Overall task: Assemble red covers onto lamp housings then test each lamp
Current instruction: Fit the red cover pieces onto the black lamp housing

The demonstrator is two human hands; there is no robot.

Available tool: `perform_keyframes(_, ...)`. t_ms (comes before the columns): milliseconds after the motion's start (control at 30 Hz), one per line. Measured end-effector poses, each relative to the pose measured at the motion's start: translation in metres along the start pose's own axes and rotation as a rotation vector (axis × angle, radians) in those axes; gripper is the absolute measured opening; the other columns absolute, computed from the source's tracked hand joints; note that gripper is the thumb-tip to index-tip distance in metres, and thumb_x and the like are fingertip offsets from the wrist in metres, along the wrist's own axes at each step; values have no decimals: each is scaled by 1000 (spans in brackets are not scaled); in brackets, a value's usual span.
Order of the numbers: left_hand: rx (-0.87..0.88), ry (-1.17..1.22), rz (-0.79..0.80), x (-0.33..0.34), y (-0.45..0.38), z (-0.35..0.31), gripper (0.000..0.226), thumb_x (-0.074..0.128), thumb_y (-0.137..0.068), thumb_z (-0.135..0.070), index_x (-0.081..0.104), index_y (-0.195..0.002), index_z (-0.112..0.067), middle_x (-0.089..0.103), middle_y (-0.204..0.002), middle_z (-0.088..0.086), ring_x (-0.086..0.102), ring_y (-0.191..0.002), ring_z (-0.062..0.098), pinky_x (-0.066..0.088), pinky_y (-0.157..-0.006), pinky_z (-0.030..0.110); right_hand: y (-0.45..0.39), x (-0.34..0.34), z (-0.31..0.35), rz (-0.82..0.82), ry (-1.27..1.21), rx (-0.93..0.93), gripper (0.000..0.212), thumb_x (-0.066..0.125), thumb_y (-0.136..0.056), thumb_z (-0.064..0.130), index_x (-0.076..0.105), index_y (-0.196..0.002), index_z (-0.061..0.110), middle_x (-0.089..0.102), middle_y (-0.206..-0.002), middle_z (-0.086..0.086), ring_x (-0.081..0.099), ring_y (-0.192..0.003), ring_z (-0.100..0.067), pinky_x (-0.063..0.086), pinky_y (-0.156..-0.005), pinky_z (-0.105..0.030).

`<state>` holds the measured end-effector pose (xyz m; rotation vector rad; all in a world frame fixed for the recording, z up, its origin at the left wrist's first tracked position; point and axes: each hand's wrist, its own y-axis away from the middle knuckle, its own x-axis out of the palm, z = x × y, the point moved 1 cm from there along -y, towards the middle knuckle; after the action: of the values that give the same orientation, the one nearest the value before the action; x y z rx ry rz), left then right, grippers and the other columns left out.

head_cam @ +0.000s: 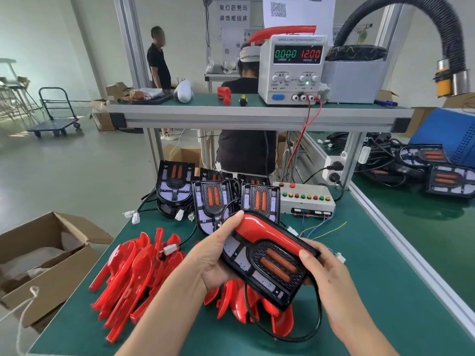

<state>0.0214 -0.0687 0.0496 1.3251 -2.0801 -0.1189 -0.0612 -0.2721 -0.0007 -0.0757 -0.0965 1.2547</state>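
Note:
I hold a black lamp housing (272, 265) above the green bench, tilted, with a red cover (259, 228) sitting along its upper edge. My left hand (216, 255) grips the housing's left end, thumb up on the red cover. My right hand (323, 276) grips the right end, thumb on the top rim. The lamp's black cable (317, 322) loops down below it. A heap of loose red covers (133, 273) lies on the mat to the left and under the lamp. Several bare housings (213, 201) stand behind.
A grey test box with coloured buttons (305, 201) sits behind the lamp, wired to a power supply (293, 70) reading 12.00 V on the upper shelf. An open cardboard box (43, 260) stands left of the bench. More lamps (437, 170) lie at right. Two people are beyond the shelf.

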Motion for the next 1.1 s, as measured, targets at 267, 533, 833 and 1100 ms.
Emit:
perform_keyframes(267,86,112,-49,9,-7,12,39,82,-73,-36,81,-94,-3,74,-110,22,74,-94,35,60,-87,50,-1,5,-14,-43,-96,84,21,50,-105,25,68,-106,36,77,-111,0,73,-104,-19,50,-101,-47)
perform_keyframes(533,152,135,-66,7,-6,17,36,77,-82,-37,81,-97,-5,75,-109,20,75,-92,33,61,-79,44,-1,2,-5,91,-398,97,31,61,-89,24,70,-117,14,73,-121,-14,73,-105,-23,59,-78,-24)
perform_keyframes(833,166,142,-90,8,-3,19,36,74,-84,-40,82,-92,-6,76,-106,20,76,-88,33,62,-73,43,0,1,-4,126,-426,86,30,61,-91,15,71,-120,14,72,-123,-18,72,-109,-29,60,-81,-26)
perform_keyframes(1100,183,162,-71,9,0,19,42,72,-85,-46,82,-91,-6,76,-104,19,76,-88,32,62,-69,39,-2,1,0,103,-365,62,38,77,-82,32,74,-118,21,74,-119,-14,72,-109,-26,59,-85,-26)
